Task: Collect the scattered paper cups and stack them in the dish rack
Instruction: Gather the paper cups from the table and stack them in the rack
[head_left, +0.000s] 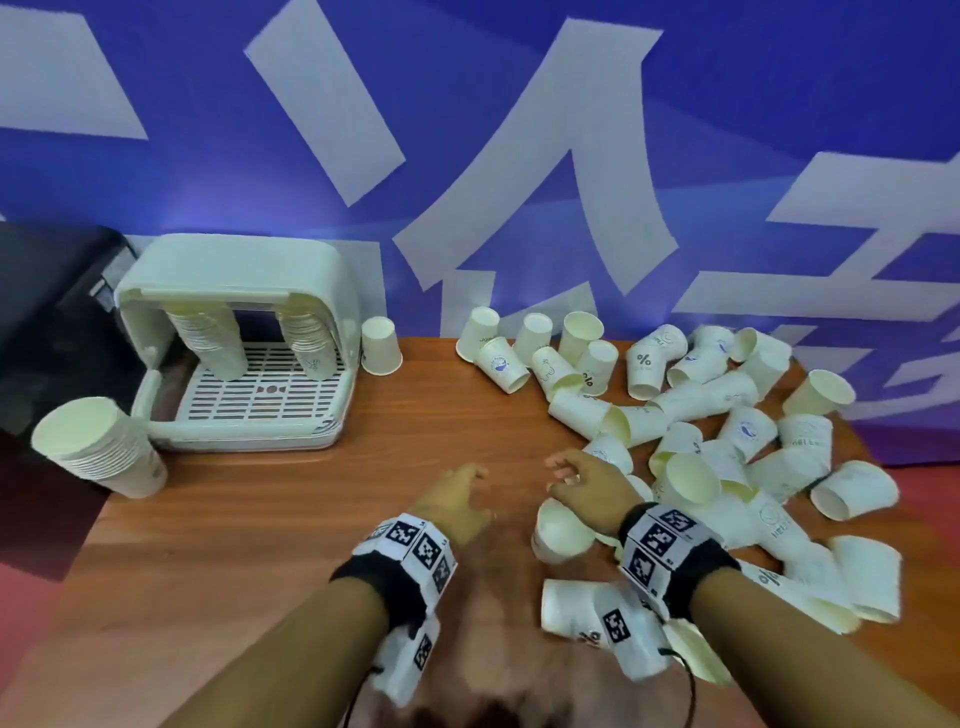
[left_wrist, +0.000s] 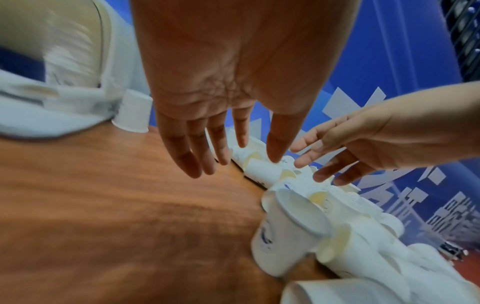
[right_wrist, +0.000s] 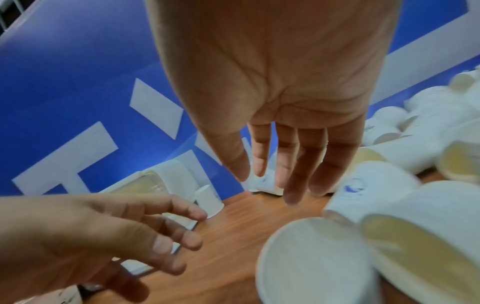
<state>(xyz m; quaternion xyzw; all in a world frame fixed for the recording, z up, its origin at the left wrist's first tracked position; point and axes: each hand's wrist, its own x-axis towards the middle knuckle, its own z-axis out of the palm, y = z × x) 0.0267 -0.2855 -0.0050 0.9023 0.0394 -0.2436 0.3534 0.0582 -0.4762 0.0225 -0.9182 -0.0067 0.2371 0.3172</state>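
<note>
While both hands (head_left: 457, 501) (head_left: 589, 486) hover with fingers (left_wrist: 192, 156) spread, holding nothing, loose cups (head_left: 727, 447) heaped right, dish rack (head_left: 239, 353) far left.

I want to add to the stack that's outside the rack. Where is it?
In the head view, the stack of cups leans at the table's far-left edge, just left of the dish rack.
</note>
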